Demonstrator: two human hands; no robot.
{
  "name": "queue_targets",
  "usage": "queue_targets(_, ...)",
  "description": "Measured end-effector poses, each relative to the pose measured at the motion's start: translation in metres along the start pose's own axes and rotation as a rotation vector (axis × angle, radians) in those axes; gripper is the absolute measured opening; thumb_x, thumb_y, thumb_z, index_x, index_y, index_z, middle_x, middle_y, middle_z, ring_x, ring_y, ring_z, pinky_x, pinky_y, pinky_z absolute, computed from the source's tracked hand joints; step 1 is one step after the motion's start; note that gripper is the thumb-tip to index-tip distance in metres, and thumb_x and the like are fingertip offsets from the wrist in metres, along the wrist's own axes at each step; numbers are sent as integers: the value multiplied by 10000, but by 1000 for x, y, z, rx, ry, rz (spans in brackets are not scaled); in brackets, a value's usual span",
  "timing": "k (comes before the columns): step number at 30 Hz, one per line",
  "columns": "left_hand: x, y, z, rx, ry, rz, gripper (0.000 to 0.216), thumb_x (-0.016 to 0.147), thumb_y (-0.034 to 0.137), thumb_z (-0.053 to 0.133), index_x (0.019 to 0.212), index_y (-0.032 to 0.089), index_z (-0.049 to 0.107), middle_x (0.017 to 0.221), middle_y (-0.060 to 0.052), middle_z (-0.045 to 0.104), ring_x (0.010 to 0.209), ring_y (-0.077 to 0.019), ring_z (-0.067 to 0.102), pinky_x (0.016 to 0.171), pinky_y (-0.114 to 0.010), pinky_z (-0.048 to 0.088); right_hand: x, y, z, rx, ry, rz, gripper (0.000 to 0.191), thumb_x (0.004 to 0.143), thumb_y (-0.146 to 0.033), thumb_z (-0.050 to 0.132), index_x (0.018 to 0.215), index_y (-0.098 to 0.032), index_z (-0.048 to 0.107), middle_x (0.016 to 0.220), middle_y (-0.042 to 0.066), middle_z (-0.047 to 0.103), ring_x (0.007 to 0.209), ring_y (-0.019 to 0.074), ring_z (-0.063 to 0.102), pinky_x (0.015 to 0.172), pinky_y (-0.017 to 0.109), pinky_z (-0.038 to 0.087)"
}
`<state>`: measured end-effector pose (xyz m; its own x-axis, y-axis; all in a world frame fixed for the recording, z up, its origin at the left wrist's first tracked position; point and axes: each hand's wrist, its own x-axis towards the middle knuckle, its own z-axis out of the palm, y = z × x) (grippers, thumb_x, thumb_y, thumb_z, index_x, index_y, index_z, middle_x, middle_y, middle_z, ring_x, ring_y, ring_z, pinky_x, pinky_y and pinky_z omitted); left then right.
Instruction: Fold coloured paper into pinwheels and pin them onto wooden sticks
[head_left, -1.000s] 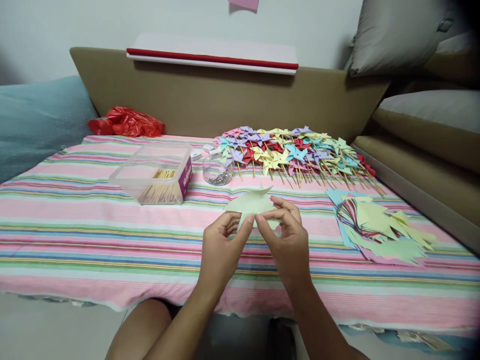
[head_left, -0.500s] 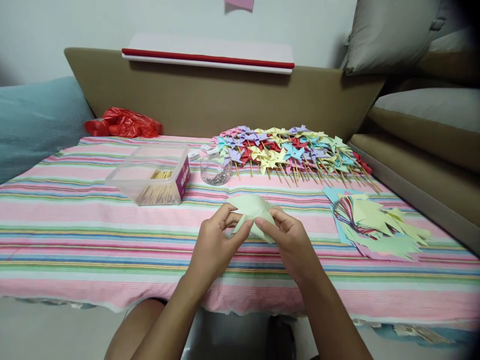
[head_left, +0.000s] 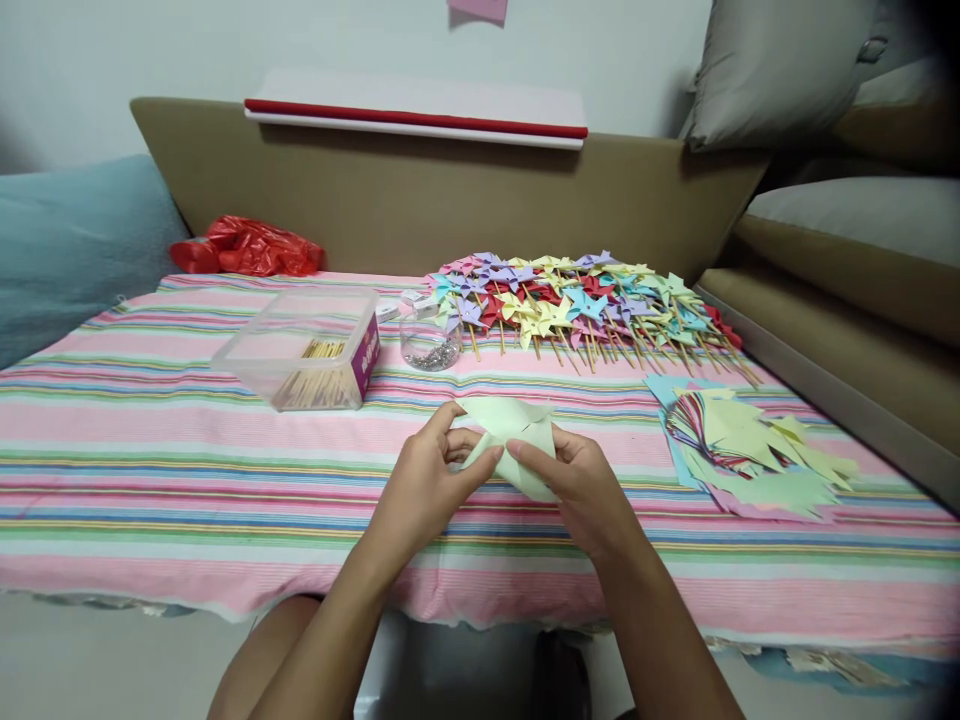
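Note:
A pale green paper pinwheel piece (head_left: 517, 412) is held above the striped cloth (head_left: 225, 540), its flaps partly curled toward the middle. My left hand (head_left: 431, 475) grips its left side, the thumb pressing a folded flap near the centre. On the right side, my right hand (head_left: 581, 485) pinches the same paper, its thumb close to the left thumb. The fingers beneath the paper are partly hidden. Beyond the hands lies a group of finished paper pinwheels (head_left: 547, 315) on wooden sticks, in several colours.
A clear plastic box (head_left: 300, 350) with wooden sticks stands at left, beside a round clear tub (head_left: 431, 345) of small metal pins. A stack of cut paper sheets (head_left: 765, 450) lies at right. Behind are a red plastic bag (head_left: 259, 248) and cushions (head_left: 787, 70).
The pale green paper has turned slightly between my hands, and its lower right part now bulges further down. My right fingers have shifted a little along its right edge.

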<state>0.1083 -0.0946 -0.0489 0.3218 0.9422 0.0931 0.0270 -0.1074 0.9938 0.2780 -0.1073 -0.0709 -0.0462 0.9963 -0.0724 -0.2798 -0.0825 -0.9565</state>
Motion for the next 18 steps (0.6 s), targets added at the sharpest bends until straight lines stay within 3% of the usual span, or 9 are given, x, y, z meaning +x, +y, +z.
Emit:
queue_targets(7,2,-9,12,-315,181,-71,512,749,326,848,1181,200,602,1001,-47,751,871,-174,711,809,-275,540,3,10,28,322,225,-112,313,769,-356,820,1031,-191,772,1001,41,776,964,232,690,864,335,523)
queue_targets(11,-1,-13,35,-432,164,-108,395,747,318,850,1066,162,677,970,-51,727,918,-170,682,855,-269,528,4,11,41,497,291,-113,266,745,-326,825,983,-224,763,1010,27,763,1038,233,686,934,353,535)
queue_targets(14,0,-15,48,-495,247,-47,279,797,320,809,1002,166,699,949,-42,719,929,-160,659,835,-249,514,4,14,45,550,303,-104,238,728,-318,832,935,-227,758,998,28,761,1021,224,690,924,341,549)
queue_targets(18,1,-18,51,-510,368,-28,211,810,339,799,845,159,696,800,-6,680,775,-114,599,733,-215,488,2,16,50,539,293,-111,241,752,-324,809,963,-227,744,1012,29,766,1065,213,681,946,328,544)
